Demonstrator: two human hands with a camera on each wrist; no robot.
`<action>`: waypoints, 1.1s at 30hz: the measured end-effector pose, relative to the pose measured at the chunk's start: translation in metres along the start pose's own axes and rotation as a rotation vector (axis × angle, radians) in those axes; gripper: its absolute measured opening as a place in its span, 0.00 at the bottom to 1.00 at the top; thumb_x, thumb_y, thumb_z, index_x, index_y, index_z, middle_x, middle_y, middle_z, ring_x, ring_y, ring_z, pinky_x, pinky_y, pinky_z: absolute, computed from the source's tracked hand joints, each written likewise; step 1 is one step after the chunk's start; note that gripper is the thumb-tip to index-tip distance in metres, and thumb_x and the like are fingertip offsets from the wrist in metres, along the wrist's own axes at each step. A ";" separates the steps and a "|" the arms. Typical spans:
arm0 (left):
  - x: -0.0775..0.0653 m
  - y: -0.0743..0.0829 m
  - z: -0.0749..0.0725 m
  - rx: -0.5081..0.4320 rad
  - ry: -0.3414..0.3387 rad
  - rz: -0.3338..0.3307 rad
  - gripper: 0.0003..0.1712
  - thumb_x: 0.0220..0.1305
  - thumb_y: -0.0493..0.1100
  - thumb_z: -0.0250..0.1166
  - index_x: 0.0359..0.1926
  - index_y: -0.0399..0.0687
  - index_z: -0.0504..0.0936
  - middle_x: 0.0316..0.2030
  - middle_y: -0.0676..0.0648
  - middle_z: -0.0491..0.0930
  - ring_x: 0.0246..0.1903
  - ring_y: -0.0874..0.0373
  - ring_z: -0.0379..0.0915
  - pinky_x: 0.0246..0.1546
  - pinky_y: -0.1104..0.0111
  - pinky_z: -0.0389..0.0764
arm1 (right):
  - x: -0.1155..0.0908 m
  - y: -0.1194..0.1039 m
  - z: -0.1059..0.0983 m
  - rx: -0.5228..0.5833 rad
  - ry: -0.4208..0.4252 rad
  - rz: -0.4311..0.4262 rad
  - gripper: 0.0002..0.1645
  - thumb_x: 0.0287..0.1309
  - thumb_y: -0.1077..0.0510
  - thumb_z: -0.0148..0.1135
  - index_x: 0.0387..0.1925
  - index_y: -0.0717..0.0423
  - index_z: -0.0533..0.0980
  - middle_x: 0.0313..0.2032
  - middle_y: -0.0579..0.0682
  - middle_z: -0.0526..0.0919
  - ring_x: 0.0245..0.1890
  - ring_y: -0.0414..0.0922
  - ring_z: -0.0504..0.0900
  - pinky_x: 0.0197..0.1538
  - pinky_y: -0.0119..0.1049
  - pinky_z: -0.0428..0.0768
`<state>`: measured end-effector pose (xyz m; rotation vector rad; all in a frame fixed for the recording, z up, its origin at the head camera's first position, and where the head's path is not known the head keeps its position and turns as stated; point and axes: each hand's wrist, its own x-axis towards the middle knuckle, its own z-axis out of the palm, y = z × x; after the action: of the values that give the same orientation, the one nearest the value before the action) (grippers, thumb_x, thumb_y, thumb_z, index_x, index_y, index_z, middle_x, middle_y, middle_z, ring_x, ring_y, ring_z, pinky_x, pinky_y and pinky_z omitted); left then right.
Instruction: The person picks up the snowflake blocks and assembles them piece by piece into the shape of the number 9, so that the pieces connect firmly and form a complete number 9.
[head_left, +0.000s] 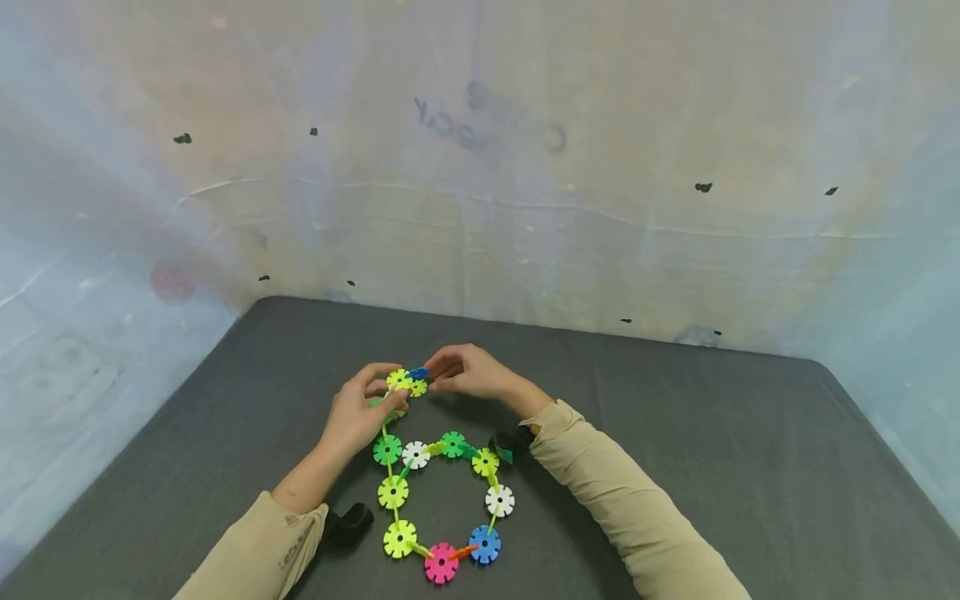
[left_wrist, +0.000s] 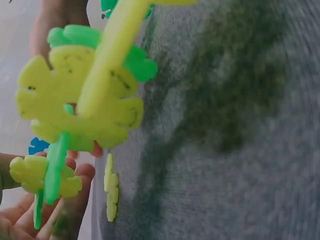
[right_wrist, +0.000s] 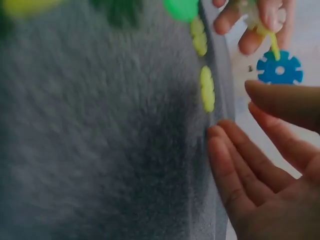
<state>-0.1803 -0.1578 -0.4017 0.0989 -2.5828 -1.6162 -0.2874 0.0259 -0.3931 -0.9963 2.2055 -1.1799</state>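
Between my two hands is the upper end of a chain of notched snowflake discs. My left hand (head_left: 360, 408) pinches this end, around a whitish disc and a small yellow link (right_wrist: 275, 46). A blue snowflake disc (right_wrist: 280, 70) sticks out from that link. My right hand (head_left: 476, 375) is beside the blue disc, thumb and fingers spread apart with nothing between them in the right wrist view. Below, the chain runs through a green disc (head_left: 387, 450) into a ring on the table, with a pink disc (head_left: 442, 564) nearest me.
Loose yellow discs (right_wrist: 207, 90) lie flat on the grey tabletop (head_left: 712, 467) near the hands. The ring also has a white disc (head_left: 500, 501) and another blue disc (head_left: 485, 544) on its right. A pale sheet wall (head_left: 525, 250) stands behind the table's far edge.
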 end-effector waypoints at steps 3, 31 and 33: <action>0.000 -0.003 0.000 -0.011 0.008 -0.010 0.24 0.66 0.38 0.61 0.62 0.40 0.69 0.41 0.35 0.84 0.37 0.47 0.84 0.35 0.62 0.83 | 0.009 0.000 -0.001 -0.095 -0.048 0.046 0.22 0.64 0.57 0.60 0.58 0.57 0.74 0.55 0.57 0.79 0.54 0.50 0.79 0.50 0.34 0.80; 0.007 0.020 0.002 -0.190 -0.077 0.086 0.25 0.66 0.35 0.61 0.62 0.41 0.66 0.44 0.29 0.79 0.40 0.38 0.81 0.39 0.57 0.84 | -0.030 -0.006 -0.025 0.247 0.203 -0.014 0.15 0.65 0.61 0.58 0.52 0.62 0.74 0.36 0.57 0.84 0.42 0.67 0.79 0.47 0.57 0.79; 0.007 0.022 0.001 -0.185 -0.075 0.091 0.25 0.66 0.35 0.61 0.62 0.41 0.66 0.44 0.29 0.79 0.40 0.38 0.81 0.39 0.57 0.84 | -0.031 -0.008 -0.025 0.282 0.234 -0.027 0.16 0.65 0.61 0.58 0.52 0.63 0.74 0.36 0.56 0.84 0.42 0.69 0.78 0.48 0.59 0.77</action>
<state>-0.1878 -0.1474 -0.3819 -0.0930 -2.4346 -1.8482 -0.2811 0.0604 -0.3713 -0.8085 2.1192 -1.6381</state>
